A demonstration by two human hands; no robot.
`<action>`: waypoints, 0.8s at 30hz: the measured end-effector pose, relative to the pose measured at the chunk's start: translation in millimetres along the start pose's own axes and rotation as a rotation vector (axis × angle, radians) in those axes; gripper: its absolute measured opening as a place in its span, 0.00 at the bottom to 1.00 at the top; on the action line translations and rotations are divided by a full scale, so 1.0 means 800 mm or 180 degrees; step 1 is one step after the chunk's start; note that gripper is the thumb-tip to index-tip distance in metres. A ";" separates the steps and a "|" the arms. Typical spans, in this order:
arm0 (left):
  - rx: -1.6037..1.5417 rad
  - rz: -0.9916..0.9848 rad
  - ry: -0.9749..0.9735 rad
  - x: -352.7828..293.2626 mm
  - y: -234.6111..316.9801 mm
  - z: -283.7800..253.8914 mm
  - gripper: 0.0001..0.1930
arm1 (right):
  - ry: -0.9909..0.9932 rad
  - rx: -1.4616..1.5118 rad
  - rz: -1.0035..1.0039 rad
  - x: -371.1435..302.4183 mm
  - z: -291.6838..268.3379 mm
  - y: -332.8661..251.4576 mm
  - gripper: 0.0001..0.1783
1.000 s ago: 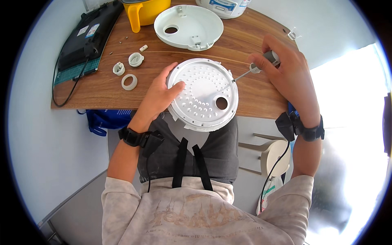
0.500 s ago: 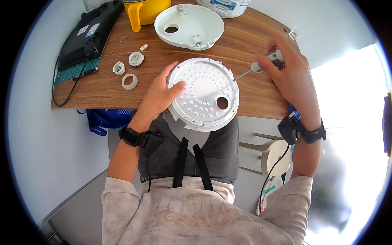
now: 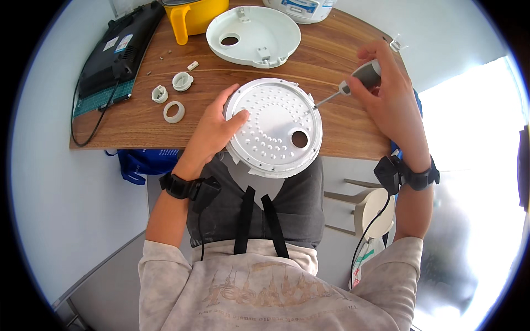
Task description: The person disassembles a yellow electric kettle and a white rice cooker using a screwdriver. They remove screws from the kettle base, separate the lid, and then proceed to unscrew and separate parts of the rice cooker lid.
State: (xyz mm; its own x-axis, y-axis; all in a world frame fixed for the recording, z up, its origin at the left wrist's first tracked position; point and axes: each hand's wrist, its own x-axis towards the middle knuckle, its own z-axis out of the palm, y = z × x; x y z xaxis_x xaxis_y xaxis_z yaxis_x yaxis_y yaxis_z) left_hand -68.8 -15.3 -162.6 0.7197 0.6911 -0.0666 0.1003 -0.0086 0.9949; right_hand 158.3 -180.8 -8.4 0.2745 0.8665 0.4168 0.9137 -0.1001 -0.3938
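My left hand (image 3: 219, 124) grips the left rim of a round lid part (image 3: 269, 118), its thumb lying on the dimpled metal face. The disc has small holes around its rim and one larger round hole at the lower right. It is held at the table's front edge, above my lap. In my right hand (image 3: 388, 99) is a screwdriver (image 3: 360, 79) with a grey and white handle. Its shaft slants down to the left, and the tip meets the disc's right rim. Whether a screw sits under the tip is too small to tell.
On the wooden table (image 3: 138, 129) lie a white ring (image 3: 174, 112), two small round caps (image 3: 183, 81) and tiny loose bits. A white round cover (image 3: 254, 36) sits behind the disc. A yellow jug (image 3: 194, 19), a white tub (image 3: 302, 8) and a black device (image 3: 116, 49) stand farther back.
The fingers of my right hand have shifted around the screwdriver handle, which has turned. The tip stays at the disc's right rim, and my left hand keeps its hold.
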 end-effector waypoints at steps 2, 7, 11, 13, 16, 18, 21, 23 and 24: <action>-0.0029 -0.0022 -0.0024 0.000 -0.001 0.000 0.34 | 0.0027 0.0351 -0.0064 -0.003 0.007 -0.002 0.17; -0.0048 -0.0022 0.0002 0.001 -0.001 0.002 0.34 | -0.0097 -0.0333 0.0026 -0.008 0.000 -0.006 0.19; -0.0054 0.0008 -0.0006 0.001 -0.002 0.001 0.34 | 0.0095 -0.0729 -0.0215 -0.008 -0.003 -0.007 0.26; -0.0060 0.0018 -0.0019 0.001 -0.004 0.001 0.34 | 0.0137 -0.0392 -0.0180 -0.008 -0.003 -0.010 0.28; -0.0036 0.0039 -0.0026 0.001 -0.003 0.000 0.34 | 0.0341 0.0266 -0.0057 -0.012 0.003 -0.014 0.30; -0.0033 0.0060 -0.0026 0.001 -0.004 0.000 0.34 | 0.0437 0.0542 -0.0004 -0.015 0.008 -0.014 0.32; -0.0066 0.0071 -0.0030 0.001 -0.006 0.000 0.34 | 0.0476 0.0810 -0.0063 -0.014 0.014 -0.006 0.30; -0.0089 0.0039 -0.0035 0.002 -0.007 0.000 0.35 | 0.0597 0.0697 -0.0065 -0.014 0.015 -0.004 0.26; -0.0092 0.0034 -0.0033 0.001 -0.006 0.000 0.35 | 0.0656 0.0634 -0.0063 -0.015 0.015 -0.003 0.24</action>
State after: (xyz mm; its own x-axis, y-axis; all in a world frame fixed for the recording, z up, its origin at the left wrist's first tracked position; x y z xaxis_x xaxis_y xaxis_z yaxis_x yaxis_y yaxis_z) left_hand -68.5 -14.5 -167.6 0.7278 0.6835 -0.0566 0.0728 0.0050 0.9973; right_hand 149.1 -184.9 -21.7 0.3310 0.7477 0.5756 0.8482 0.0315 -0.5287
